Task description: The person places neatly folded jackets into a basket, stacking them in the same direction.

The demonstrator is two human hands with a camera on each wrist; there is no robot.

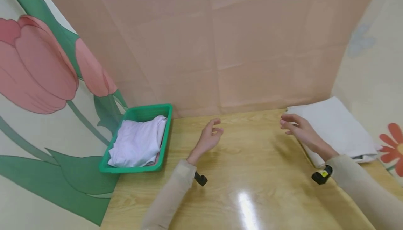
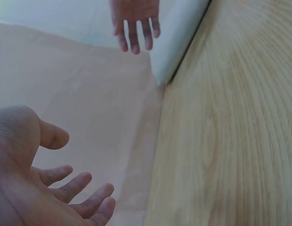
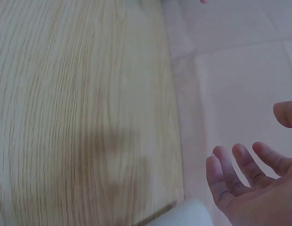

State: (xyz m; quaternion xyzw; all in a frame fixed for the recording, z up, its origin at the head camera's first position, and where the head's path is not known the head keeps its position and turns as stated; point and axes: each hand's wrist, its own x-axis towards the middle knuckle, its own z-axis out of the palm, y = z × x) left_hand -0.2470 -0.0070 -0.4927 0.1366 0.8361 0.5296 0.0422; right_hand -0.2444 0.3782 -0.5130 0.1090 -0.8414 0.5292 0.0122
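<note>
My left hand (image 1: 209,136) hovers above the wooden table (image 1: 245,160), right of the green basket, its fingers loosely bent around nothing. In the left wrist view the thumb and fingers of that hand (image 2: 23,169) are spread apart. Over the left edge of a folded white cloth (image 1: 333,128) hangs my right hand (image 1: 299,128), holding nothing. Its fingers (image 3: 247,174) are relaxed and slightly curved in the right wrist view. Folded pale lavender cloth (image 1: 136,142) lies inside the green basket (image 1: 167,132) at the left.
A pinkish-beige sheet (image 1: 258,48) covers the wall behind the table. Walls with painted flowers (image 1: 47,65) flank both sides. Each wrist wears a small black device, such as the right one (image 1: 322,174).
</note>
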